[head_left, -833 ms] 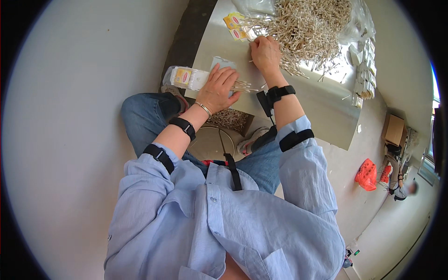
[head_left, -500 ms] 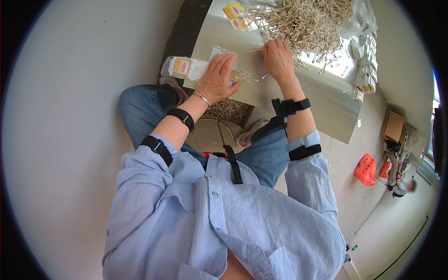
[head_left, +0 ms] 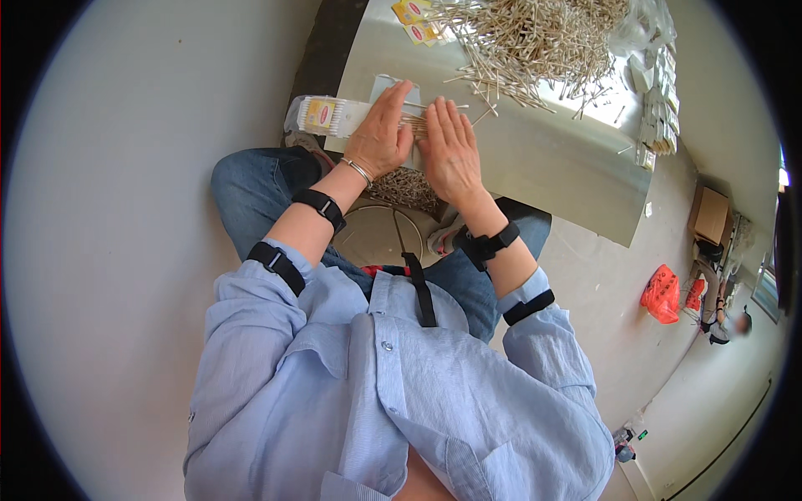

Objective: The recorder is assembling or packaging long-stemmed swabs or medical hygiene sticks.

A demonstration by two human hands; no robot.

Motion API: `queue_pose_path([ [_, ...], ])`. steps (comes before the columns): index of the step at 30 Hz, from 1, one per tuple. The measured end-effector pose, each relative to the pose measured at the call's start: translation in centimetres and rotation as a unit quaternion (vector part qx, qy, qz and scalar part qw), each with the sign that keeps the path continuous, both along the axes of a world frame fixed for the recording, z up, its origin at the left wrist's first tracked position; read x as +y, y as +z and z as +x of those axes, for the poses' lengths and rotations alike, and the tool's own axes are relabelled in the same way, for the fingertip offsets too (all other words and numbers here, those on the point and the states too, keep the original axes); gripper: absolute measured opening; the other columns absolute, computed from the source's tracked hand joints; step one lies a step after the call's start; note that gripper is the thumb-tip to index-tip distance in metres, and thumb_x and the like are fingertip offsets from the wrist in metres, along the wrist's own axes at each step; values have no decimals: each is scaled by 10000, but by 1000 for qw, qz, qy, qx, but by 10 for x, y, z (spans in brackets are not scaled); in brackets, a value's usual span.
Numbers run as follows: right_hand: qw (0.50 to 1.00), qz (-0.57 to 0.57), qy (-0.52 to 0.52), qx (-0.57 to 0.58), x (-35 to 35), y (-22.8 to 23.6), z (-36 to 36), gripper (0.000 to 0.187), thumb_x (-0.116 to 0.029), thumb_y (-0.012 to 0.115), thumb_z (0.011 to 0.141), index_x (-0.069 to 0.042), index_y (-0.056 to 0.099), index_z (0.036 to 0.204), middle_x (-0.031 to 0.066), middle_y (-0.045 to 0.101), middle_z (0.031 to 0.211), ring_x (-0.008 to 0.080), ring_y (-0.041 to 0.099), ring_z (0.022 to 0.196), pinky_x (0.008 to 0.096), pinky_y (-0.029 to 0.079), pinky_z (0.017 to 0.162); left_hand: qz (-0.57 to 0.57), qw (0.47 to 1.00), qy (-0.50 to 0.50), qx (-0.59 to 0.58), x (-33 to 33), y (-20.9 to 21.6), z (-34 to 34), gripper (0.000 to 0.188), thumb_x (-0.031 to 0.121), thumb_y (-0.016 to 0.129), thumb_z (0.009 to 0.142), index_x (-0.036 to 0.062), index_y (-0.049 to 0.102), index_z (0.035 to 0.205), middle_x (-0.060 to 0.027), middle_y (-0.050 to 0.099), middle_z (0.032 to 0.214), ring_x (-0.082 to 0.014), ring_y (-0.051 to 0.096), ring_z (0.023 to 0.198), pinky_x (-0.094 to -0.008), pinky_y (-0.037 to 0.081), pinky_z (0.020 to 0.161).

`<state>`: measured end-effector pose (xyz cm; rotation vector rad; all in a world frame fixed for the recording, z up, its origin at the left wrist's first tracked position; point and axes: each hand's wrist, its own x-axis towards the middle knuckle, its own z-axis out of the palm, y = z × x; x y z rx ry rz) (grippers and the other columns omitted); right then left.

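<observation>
My left hand [head_left: 380, 138] curves over a bundle of cotton swabs [head_left: 415, 124] at the table's near left edge, holding them between thumb and fingers. To its left lies a clear plastic bag [head_left: 351, 117] with white-tipped swabs and a yellow card [head_left: 320, 114] inside. Against the right ends of the bundle rests my right hand [head_left: 451, 152], its fingers straight and flat. One swab sticks out above the bundle, between the two hands. Whether the bundle reaches into the bag is hidden by the left hand.
A large heap of cotton swabs [head_left: 543, 46] covers the far part of the metal table [head_left: 551, 159]. Yellow cards [head_left: 415, 18] lie left of it; stacked filled packs [head_left: 660, 104] stand at the right edge. Below the table is a box of swabs [head_left: 405, 190].
My right hand has come from the heap's near edge, left and toward me, to the bundle's ends. The left hand has stayed nearly in place over the swabs.
</observation>
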<state>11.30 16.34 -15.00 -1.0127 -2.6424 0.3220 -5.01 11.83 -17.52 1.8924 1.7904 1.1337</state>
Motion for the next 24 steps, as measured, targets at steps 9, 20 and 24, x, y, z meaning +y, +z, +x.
queue_pose_path([
  [9, 998, -15, -26, -60, 9, -12, -8, 560, -254, 469, 944, -27, 330, 1437, 143, 302, 1514, 301, 235, 1421, 477, 149, 1152, 15, 974, 60, -217, 6, 2, -2, 616, -66, 385, 830, 11, 278, 1432, -224, 466, 1366, -359, 469, 1263, -417, 398, 1062],
  [20, 994, -42, 0, -99, -24, -3, -3, 756, -427, 529, 904, 35, 272, 1444, 192, 204, 1541, 335, 145, 1445, 493, 97, 1161, 21, 966, 38, -253, 6, -2, -3, 535, -81, 325, 851, -2, 391, 1377, -239, 514, 1316, -344, 530, 1209, -383, 451, 1024],
  [24, 995, -39, -38, -88, -29, -7, -13, 827, -505, 523, 883, 43, 264, 1444, 212, 194, 1539, 346, 127, 1447, 493, 77, 1163, 21, 969, 35, -246, 6, -5, -2, 530, -70, 330, 850, 8, 404, 1370, -231, 525, 1306, -352, 545, 1185, -388, 456, 1014],
])
